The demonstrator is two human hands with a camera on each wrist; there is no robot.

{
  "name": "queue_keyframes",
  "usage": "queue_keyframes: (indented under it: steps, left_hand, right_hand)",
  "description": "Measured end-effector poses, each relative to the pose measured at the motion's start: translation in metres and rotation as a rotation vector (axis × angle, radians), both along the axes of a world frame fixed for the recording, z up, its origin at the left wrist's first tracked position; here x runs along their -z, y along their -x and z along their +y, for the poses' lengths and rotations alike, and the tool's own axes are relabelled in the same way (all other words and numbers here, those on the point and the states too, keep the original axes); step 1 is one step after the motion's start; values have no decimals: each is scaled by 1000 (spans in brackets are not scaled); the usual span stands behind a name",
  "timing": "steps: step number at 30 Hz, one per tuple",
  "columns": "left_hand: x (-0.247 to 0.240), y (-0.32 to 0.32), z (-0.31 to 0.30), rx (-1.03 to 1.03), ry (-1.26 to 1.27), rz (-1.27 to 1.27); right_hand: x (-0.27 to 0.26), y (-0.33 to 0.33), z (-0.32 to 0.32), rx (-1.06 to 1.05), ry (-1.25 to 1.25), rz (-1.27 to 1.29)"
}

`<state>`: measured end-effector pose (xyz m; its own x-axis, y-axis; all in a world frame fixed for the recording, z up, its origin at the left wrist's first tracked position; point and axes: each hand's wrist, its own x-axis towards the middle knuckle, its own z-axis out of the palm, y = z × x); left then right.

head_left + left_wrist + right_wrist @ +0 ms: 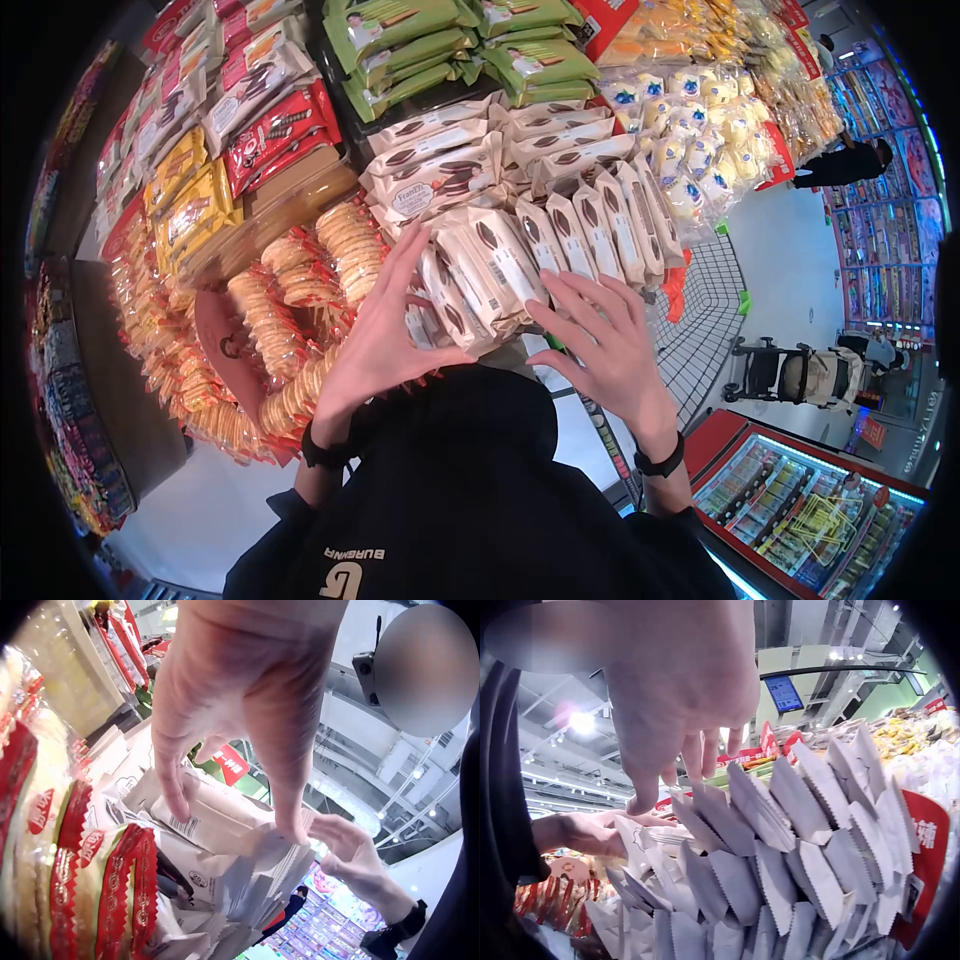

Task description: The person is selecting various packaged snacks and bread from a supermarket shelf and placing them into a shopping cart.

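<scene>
Beige wafer packets [490,265] stand on edge in a tight row, seen end-on in the right wrist view [769,877]. My left hand [385,335] grips the near-left packets, thumb at the near end and fingers at the far end. The left wrist view shows this hand [232,697] spanning a pale packet [217,825]. My right hand [610,350] rests its fingertips on the row's near edge, fingers extended and slightly bent. In the right wrist view, the right hand [682,690] reaches down over the packets, with the left hand [592,832] beside it.
Bagged round crackers [265,325] lie at the left, green packets [400,40] behind. White-and-blue wrapped sweets [695,130] fill the right side. A wire-grid cart [700,320], a stroller [800,372] and a red-framed freezer [720,440] stand right of the display.
</scene>
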<state>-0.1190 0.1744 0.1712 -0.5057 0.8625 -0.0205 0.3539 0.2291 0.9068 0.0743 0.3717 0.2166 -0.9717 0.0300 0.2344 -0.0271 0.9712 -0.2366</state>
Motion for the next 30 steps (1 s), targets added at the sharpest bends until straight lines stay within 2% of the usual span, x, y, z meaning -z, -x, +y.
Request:
queue_keyframes:
  steps: [5,8,10,12,16,21,24,27,30]
  left_hand:
    - [0,0,11,20,46,118]
    - [4,2,7,44,-28,200]
    - [8,3,5,39,-34,132]
    - [6,2,6,24,-49,38]
    - [5,4,6,26,-75,18]
    - [14,4,5,13,-110,-9]
    - [10,3,7,-19,-121,-147]
    - [15,4,4,6,-138,14]
    - [16,-1,3,-29,-162,-99]
  right_hand:
    - [5,23,-15,-95,-28,-11]
    - [7,32,-24,-141,-19,-45]
    - [13,35,-27,-146,-7,-73]
    - [18,36,-24,-161,-126,-66]
    - [19,38,-23,-168,-205,-47]
    - [22,41,-20,-179,-174,-23]
    - [27,41,-18,-190,-150,22]
    - [29,39,-17,-206,-150,62]
    - [32,38,-16,-223,-142,82]
